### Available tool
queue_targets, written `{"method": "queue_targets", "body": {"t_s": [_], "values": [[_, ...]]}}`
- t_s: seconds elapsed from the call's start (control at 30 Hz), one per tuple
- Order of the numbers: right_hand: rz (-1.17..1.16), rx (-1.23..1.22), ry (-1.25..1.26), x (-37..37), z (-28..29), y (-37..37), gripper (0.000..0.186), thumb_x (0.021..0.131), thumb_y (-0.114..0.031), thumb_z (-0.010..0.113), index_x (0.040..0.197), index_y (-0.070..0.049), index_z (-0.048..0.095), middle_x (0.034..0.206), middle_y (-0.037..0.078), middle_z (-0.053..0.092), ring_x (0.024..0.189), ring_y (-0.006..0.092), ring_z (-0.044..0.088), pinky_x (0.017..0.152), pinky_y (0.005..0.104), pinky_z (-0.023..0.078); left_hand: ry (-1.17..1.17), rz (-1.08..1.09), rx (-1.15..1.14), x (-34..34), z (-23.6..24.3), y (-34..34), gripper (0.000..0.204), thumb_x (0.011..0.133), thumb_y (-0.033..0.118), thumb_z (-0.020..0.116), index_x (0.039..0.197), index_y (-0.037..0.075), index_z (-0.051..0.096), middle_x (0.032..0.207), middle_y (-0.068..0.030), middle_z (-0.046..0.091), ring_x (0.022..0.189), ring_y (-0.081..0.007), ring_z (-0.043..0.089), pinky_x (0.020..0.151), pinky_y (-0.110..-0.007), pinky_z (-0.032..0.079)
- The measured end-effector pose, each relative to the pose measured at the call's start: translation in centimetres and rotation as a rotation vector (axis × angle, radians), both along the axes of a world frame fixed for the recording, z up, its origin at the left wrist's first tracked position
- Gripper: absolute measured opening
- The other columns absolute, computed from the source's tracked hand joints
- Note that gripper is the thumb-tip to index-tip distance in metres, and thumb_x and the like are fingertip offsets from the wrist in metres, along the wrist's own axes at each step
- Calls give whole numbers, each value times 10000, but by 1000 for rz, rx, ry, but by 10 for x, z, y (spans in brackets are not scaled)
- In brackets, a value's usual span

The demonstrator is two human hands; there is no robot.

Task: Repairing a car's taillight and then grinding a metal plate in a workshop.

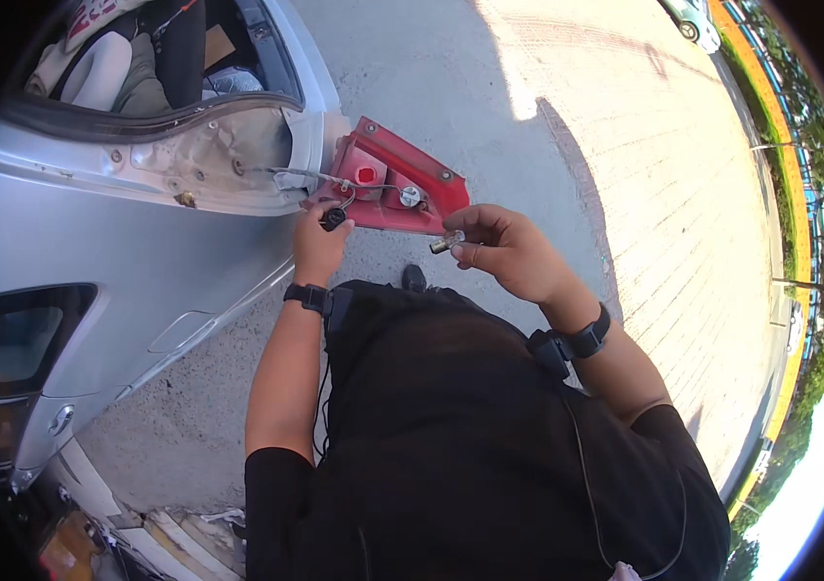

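Note:
A red tail light (394, 147) with its back toward me is beside the rear corner of the silver car (170, 228). A thin wire harness (281, 172) runs from the car's bare lamp recess (228, 150) to it. One round hole in its back stands uncovered, and a grey bulb socket (410, 197) sits in the other. My left hand (318, 242) is closed on a black bulb socket (332, 219) with wires, at the lamp's near left edge. Between thumb and fingers, my right hand (515, 254) pinches a small bulb (446, 242) with a metal base, by the lamp's near right corner.
The car's open rear (237, 48) holds cloth items and a cardboard piece. Grey concrete (412, 58) lies under me, with sunlit paving (673, 242) to the right. Assorted boxes and panels (170, 542) are at lower left. Another car (693, 24) stands far off.

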State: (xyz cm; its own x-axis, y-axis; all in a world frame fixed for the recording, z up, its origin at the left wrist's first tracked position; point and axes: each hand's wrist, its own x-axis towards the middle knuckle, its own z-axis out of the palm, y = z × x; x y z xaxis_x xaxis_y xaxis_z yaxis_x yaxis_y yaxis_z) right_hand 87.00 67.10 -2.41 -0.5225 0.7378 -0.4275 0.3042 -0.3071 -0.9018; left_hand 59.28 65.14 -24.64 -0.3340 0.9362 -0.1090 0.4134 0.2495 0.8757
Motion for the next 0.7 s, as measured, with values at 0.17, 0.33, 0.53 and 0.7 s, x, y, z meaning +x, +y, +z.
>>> {"method": "queue_targets", "body": {"t_s": [0.17, 0.33, 0.53, 0.7], "values": [[190, 27, -58, -33, -47, 69, 298, 931, -24, 676, 1216, 29, 610, 1047, 54, 688, 935, 123, 651, 846, 286, 546, -234, 119, -6, 30, 49, -3, 346, 826, 94, 786, 1150, 31, 683, 951, -63, 683, 860, -161, 639, 794, -304, 519], [350, 346, -104, -83, -93, 98, 295, 896, -57, 728, 1158, 42, 635, 1043, 99, 719, 973, 139, 681, 850, 300, 557, -421, 225, -71, 33, 54, 2, 381, 849, 54, 769, 1210, 14, 654, 981, -41, 703, 872, -102, 649, 793, -266, 527], [333, 523, -99, -95, -108, 105, 220, 833, -17, 740, 1050, -13, 701, 969, 109, 692, 902, 221, 701, 813, 325, 565, -433, 201, 14, 42, 60, 16, 385, 878, 19, 727, 1252, 17, 635, 1074, -74, 719, 987, -124, 681, 866, -286, 539], [446, 832, -86, -96, -114, 121, 236, 780, -34, 738, 1014, -61, 728, 960, 111, 676, 886, 298, 679, 810, 377, 570, -418, 136, 1, 35, 62, 23, 403, 877, 22, 724, 1268, 20, 629, 1111, -93, 708, 1020, -144, 673, 879, -293, 536]]}}
